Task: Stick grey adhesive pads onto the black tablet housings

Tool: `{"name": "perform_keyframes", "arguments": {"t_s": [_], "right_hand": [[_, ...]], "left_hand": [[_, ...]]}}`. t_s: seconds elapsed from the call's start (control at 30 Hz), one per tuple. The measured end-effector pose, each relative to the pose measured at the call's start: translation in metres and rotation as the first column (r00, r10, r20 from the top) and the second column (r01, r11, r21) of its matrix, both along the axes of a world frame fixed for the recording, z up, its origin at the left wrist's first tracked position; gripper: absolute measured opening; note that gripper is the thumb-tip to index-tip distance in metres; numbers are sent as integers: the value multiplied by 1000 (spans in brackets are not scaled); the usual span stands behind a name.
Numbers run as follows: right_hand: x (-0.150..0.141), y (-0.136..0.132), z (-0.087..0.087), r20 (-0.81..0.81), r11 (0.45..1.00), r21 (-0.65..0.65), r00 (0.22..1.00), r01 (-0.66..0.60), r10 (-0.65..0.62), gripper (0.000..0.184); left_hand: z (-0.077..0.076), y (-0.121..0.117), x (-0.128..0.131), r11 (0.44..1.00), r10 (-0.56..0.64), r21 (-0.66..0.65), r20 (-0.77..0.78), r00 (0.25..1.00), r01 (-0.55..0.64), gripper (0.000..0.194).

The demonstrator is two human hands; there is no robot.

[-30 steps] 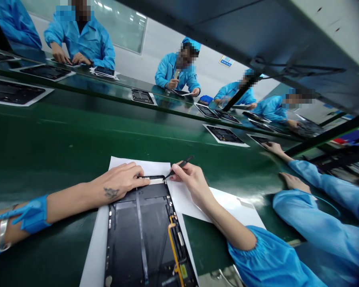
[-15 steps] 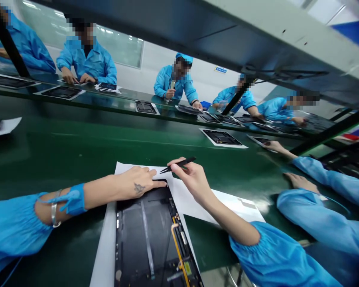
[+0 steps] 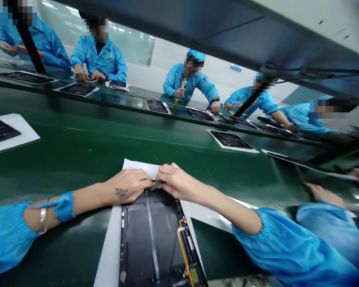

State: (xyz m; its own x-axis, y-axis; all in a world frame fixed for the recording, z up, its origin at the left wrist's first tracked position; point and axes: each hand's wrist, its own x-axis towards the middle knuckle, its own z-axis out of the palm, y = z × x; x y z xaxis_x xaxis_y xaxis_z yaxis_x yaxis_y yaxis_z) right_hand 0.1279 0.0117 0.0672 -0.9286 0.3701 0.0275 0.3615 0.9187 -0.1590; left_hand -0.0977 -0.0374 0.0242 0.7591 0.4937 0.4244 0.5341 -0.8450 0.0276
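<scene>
A black tablet housing with an orange flex cable and a pale strip lies open on a white sheet in front of me. My right hand grips dark tweezers, their tips low over the housing's far edge. Most of the tweezers is hidden by the fingers. My left hand rests at the far left corner, fingers bent and thumb side close to the tweezer tips. Whatever small part sits between its fingertips is too hidden to name.
Another tablet housing lies on paper beyond, and one more at the left. A co-worker's hand and sleeve are close on my right. Several people in blue work across the green bench. A shelf hangs overhead.
My right hand has moved left and down, bringing the tweezers to the housing's far edge. My left hand has drawn back left, its extended finger now bent. The view has shifted slightly.
</scene>
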Motion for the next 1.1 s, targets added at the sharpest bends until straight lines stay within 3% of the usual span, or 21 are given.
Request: {"name": "perform_keyframes", "arguments": {"t_s": [0.27, 0.43, 0.5, 0.6, 0.7, 0.87, 1.03, 1.1], "right_hand": [[-11, 0, 18, 227, 995, 73, 972, -72, 53, 14], [6, 6, 24, 301, 994, 102, 954, -46, 14, 13], [17, 7, 20, 242, 997, 77, 969, 26, -44, 13], [30, 3, 7, -8, 990, 28, 990, 137, -137, 16], [38, -5, -10, -187, 992, -86, 976, 92, -107, 21], [46, -9, -19, -146, 987, -156, 987, 39, -62, 22], [38, -7, -25, -312, 950, -255, 915, 178, -255, 18], [35, -7, -28, -326, 947, -264, 907, 184, -267, 19]], "left_hand": [[1, 1, 1, 1000, -6, -14, -7, 1000, 6, 30], [3, 1, 1, 1000, 0, -23, -29, 1000, 0, 32], [4, 0, 1, 1000, 7, -20, -38, 999, -8, 31], [5, -1, 2, 1000, 13, -15, -39, 999, -14, 30], [4, -1, 3, 1000, 9, -27, -25, 1000, -10, 29], [2, 0, 2, 999, 9, -34, -14, 1000, -9, 29], [3, 0, 2, 999, 6, -50, 0, 1000, -6, 29], [4, 0, 3, 998, 2, -56, 0, 1000, -2, 30]]}}
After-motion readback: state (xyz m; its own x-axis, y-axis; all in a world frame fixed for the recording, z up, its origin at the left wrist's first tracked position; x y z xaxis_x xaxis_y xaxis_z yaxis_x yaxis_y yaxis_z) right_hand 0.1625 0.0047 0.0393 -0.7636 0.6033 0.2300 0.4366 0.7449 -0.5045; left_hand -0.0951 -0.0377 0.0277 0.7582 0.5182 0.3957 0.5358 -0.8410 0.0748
